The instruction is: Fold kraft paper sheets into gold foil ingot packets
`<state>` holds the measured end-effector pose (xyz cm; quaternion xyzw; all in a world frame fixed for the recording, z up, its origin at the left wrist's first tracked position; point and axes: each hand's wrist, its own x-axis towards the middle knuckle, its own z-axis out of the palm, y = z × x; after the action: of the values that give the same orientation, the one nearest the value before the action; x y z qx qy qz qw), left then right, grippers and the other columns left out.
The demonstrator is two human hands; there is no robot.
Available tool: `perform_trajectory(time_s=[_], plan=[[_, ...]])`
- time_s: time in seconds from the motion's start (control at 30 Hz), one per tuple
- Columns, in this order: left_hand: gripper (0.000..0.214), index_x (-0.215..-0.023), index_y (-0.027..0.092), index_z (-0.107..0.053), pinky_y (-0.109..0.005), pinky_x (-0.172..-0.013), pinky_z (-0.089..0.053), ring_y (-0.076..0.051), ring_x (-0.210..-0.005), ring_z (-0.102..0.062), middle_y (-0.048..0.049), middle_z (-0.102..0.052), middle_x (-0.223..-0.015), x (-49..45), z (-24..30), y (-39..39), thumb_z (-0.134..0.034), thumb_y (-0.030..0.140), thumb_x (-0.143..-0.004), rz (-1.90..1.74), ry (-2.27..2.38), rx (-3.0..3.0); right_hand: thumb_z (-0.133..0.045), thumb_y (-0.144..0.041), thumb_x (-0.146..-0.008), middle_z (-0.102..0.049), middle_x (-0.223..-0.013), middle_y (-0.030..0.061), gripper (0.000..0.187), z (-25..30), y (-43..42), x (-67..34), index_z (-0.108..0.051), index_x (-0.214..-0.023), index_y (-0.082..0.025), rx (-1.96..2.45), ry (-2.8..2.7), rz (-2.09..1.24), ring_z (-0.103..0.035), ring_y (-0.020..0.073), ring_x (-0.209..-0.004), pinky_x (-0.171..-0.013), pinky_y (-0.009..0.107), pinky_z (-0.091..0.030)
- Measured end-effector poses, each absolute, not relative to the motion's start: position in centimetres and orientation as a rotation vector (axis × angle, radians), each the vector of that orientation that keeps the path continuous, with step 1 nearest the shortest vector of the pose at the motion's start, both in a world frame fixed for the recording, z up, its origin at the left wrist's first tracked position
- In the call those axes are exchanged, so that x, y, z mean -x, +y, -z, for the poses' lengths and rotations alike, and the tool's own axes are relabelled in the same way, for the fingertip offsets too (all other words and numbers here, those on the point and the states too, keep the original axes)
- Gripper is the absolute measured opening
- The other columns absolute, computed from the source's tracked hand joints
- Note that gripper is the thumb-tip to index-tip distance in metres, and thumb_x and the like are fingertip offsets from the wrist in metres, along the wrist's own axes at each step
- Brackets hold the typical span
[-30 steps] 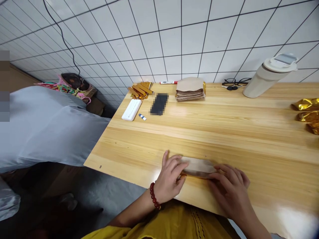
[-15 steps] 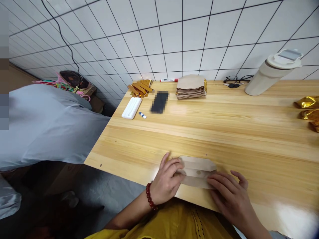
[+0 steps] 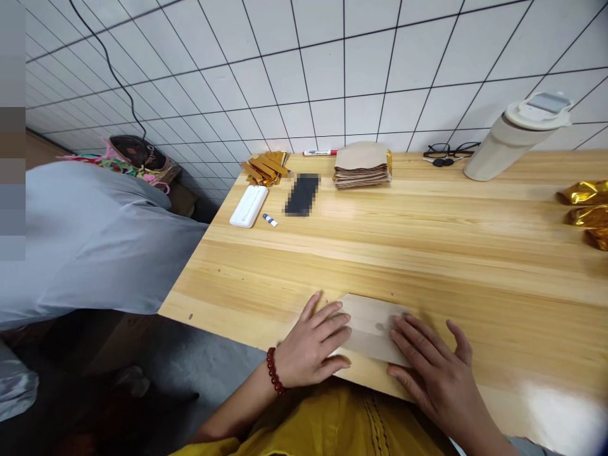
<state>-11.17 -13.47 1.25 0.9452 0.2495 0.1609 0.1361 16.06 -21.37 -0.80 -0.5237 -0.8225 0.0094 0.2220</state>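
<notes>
A tan sheet of paper (image 3: 368, 323) lies flat on the wooden table (image 3: 427, 240) near its front edge. My left hand (image 3: 311, 345), with a red bead bracelet on the wrist, lies open on the sheet's left end, fingers spread. Flat on the sheet's right end rests my right hand (image 3: 434, 370), fingers stretched out. Both hands press the paper down against the table.
At the back stand a stack of tan papers (image 3: 361, 166), gold strips (image 3: 263, 168), a red marker (image 3: 319, 152), a white case (image 3: 249, 206), a small tube (image 3: 270, 220), a dark phone (image 3: 302, 195), glasses (image 3: 449, 152) and a white bottle (image 3: 515, 136). Gold foil pieces (image 3: 586, 209) lie right. A person in grey (image 3: 90, 234) is left.
The paper was a narrow folded strip a second ago; it now lies opened out as a wider sheet. Both hands went from pinching its ends to lying flat on it.
</notes>
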Motion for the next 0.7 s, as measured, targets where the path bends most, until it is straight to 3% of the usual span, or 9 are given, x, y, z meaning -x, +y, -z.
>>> perform_trajectory(time_s=[0.17, 0.3, 0.43, 0.6, 0.7], plan=[[0.062, -0.140, 0.018, -0.043, -0.061, -0.119, -0.009, -0.027, -0.136, -0.044, -0.0131, -0.062, -0.130, 12.5, -1.0, -13.3, -0.058, 0.050, -0.088, -0.407, 0.693, -2.775, -0.054, -0.041, -0.095, -0.064, -0.130, 0.0071, 0.038, 1.1, -21.8, -15.6, -0.057, -0.130, -0.025, 1.502, -2.188, -0.048, -0.055, 0.0249, -0.124, -0.116, 0.052, -0.011], [0.074, -0.146, 0.016, -0.034, -0.062, -0.118, -0.010, -0.031, -0.144, -0.031, -0.0170, -0.053, -0.140, 11.5, -3.0, -13.9, -0.059, 0.053, -0.086, -0.505, 0.789, -2.827, -0.057, -0.041, -0.093, -0.061, -0.133, 0.0086, 0.044, 1.5, -22.1, -15.1, -0.054, -0.134, -0.025, 1.540, -2.210, 0.000, -0.053, 0.0263, -0.126, -0.116, 0.053, -0.008], [0.070, -0.148, 0.010, -0.027, -0.049, -0.120, -0.022, -0.029, -0.148, -0.019, -0.0187, -0.042, -0.149, 7.4, -4.8, -14.6, -0.053, 0.043, -0.092, -0.620, 0.784, -2.789, -0.050, -0.044, -0.095, -0.058, -0.137, 0.0104, 0.041, 1.6, -22.0, -14.3, -0.055, -0.131, -0.024, 1.652, -2.089, -0.025, -0.052, 0.0282, -0.127, -0.115, 0.054, -0.010], [0.099, -0.148, 0.004, -0.026, -0.048, -0.121, -0.020, -0.032, -0.149, -0.010, -0.0214, -0.023, -0.158, 3.1, -2.5, -14.4, -0.041, 0.075, -0.081, -0.339, 0.865, -2.705, -0.047, -0.037, -0.094, -0.053, -0.142, 0.0118, 0.046, 1.6, -21.9, -14.1, -0.050, -0.138, -0.023, 1.610, -2.195, -0.050, -0.047, 0.0303, -0.131, -0.114, 0.056, -0.011], [0.107, -0.150, 0.006, -0.025, -0.047, -0.121, -0.018, -0.032, -0.149, -0.011, -0.0204, -0.020, -0.159, 3.3, -0.5, -13.9, -0.039, 0.081, -0.075, -0.265, 0.920, -2.688, -0.047, -0.040, -0.096, -0.055, -0.139, 0.0125, 0.047, 1.6, -21.9, -14.0, -0.049, -0.139, -0.022, 1.609, -2.167, -0.025, -0.049, 0.0295, -0.129, -0.114, 0.055, -0.011]])
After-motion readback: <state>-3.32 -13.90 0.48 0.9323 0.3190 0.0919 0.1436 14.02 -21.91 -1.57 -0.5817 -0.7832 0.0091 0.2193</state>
